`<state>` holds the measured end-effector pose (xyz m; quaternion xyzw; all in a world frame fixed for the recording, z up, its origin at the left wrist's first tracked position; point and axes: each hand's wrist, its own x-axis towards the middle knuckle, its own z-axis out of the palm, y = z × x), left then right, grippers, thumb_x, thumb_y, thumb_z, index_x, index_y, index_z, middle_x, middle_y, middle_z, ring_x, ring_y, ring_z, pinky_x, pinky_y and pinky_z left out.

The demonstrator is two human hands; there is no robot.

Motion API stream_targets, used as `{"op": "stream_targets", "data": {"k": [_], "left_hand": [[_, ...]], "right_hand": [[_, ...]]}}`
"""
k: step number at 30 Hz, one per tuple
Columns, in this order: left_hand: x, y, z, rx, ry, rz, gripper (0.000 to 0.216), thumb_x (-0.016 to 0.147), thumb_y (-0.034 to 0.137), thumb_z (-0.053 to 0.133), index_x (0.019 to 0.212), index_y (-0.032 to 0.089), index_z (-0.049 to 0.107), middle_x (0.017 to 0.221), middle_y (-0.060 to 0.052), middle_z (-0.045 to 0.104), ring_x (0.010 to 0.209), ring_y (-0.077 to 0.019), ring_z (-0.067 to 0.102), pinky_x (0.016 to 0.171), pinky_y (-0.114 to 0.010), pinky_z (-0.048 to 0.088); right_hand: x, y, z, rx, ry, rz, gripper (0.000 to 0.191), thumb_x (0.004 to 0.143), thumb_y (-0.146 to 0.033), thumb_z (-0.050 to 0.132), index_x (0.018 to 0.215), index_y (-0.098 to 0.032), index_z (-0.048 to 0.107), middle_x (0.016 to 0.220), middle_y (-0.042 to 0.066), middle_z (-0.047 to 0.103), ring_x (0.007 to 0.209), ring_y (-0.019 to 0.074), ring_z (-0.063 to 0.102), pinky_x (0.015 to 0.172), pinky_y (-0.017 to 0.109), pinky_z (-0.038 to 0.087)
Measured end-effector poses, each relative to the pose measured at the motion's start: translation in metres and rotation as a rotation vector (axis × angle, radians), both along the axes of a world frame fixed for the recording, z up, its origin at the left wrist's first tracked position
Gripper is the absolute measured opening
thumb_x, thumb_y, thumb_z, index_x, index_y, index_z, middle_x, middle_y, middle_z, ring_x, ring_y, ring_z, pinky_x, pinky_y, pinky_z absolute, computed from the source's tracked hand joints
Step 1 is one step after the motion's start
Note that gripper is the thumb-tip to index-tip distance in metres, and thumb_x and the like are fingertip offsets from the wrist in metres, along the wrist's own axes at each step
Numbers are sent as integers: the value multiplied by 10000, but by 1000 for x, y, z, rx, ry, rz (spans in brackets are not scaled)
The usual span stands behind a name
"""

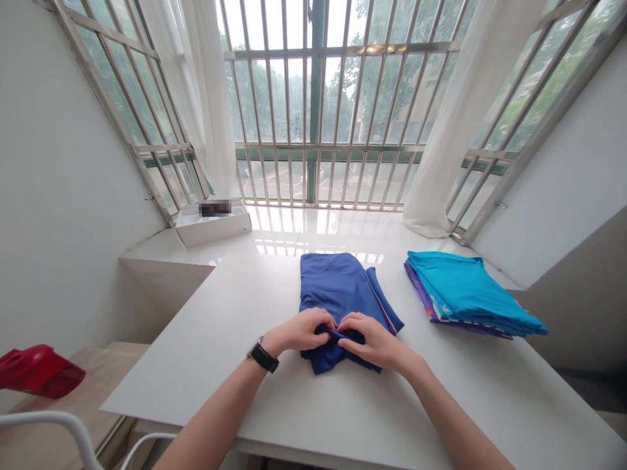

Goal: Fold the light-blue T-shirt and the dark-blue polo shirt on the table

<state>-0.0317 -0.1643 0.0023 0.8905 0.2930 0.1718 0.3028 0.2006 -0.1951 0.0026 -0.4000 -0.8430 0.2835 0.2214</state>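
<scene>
A dark blue garment, partly folded, lies on the white table in front of me. At its near part, my left hand and my right hand meet and pinch a fold of the fabric. Both sets of fingers are closed on the cloth, and the fingertips almost touch. A narrow folded strip of the garment, with a red and white edge, sticks out at its right side. The near edge of the cloth hangs loosely over the tabletop below my hands.
To the right sits a stack of folded clothes, bright blue on top with purple below. An open white box stands on the windowsill at the left. A red object is at the far left, near a white curved tube.
</scene>
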Motion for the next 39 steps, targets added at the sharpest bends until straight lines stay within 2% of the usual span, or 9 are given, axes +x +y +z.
{"op": "stream_targets", "data": {"k": [3, 7, 13, 16, 20, 24, 30, 35, 39], "left_hand": [[1, -3, 2, 20, 37, 78, 213, 854, 130, 509, 1020, 208, 618, 1003, -20, 704, 919, -174, 646, 847, -275, 498], [0, -6, 2, 71, 62, 100, 217, 844, 98, 498, 1000, 216, 593, 966, -12, 695, 872, -162, 646, 778, -251, 503], [-5, -6, 6, 155, 78, -71, 213, 782, 71, 596, 870, 233, 704, 1268, -25, 638, 1157, -214, 601, 1057, -326, 427], [-6, -7, 9, 169, 105, -65, 127, 816, 265, 702, 937, 242, 729, 1293, -53, 630, 1173, -250, 600, 1069, -360, 425], [-1, -16, 6, 240, 89, -40, 557, 716, 656, 744, 1074, 234, 685, 1368, -104, 574, 1270, -316, 520, 1109, -438, 381], [11, -29, 0, 326, 163, 39, 783, 687, 761, 684, 1212, 187, 595, 1498, -174, 448, 1406, -395, 350, 1177, -600, 210], [11, -33, 4, 346, 348, 13, 444, 792, 379, 665, 1174, 162, 598, 1513, -191, 424, 1418, -380, 348, 1162, -608, 246], [0, -32, 11, 310, 415, -72, 669, 678, 277, 677, 1311, 138, 511, 1558, -225, 332, 1458, -439, 236, 1133, -673, 239], [0, -32, 13, 319, 383, -39, 477, 728, 196, 607, 1202, 149, 597, 1525, -192, 403, 1435, -389, 315, 1147, -624, 262]], "right_hand": [[0, 1, -5, 13, -17, -10, 160, 892, -238, 578, 1016, -220, 679, 1040, 59, 681, 980, 217, 625, 911, 339, 494], [3, 1, -6, -16, -9, 26, 318, 814, -178, 623, 1126, -238, 646, 1176, 59, 643, 1102, 229, 590, 982, 340, 468], [0, 5, -10, -11, -20, -44, 230, 843, -133, 528, 1005, -219, 665, 1033, 58, 663, 968, 208, 627, 888, 323, 491], [-1, 8, -14, 12, -14, -117, 211, 873, -143, 479, 964, -213, 655, 970, 58, 678, 890, 204, 639, 837, 327, 496], [0, 11, -20, 32, 21, -187, 215, 909, -187, 454, 1008, -221, 642, 987, 56, 711, 908, 216, 658, 842, 340, 496], [2, 13, -24, 48, 33, -234, 217, 902, -189, 450, 1007, -213, 639, 976, 58, 728, 902, 224, 681, 836, 346, 503], [1, 13, -23, 62, 15, -250, 212, 901, -212, 459, 1002, -214, 645, 974, 67, 737, 906, 241, 691, 835, 362, 511], [0, 12, -21, 69, 2, -257, 204, 899, -228, 468, 991, -216, 649, 968, 67, 738, 896, 247, 691, 825, 367, 514], [-1, 12, -21, 67, 16, -254, 201, 897, -234, 472, 984, -224, 653, 960, 58, 738, 890, 240, 690, 825, 358, 511]]}}
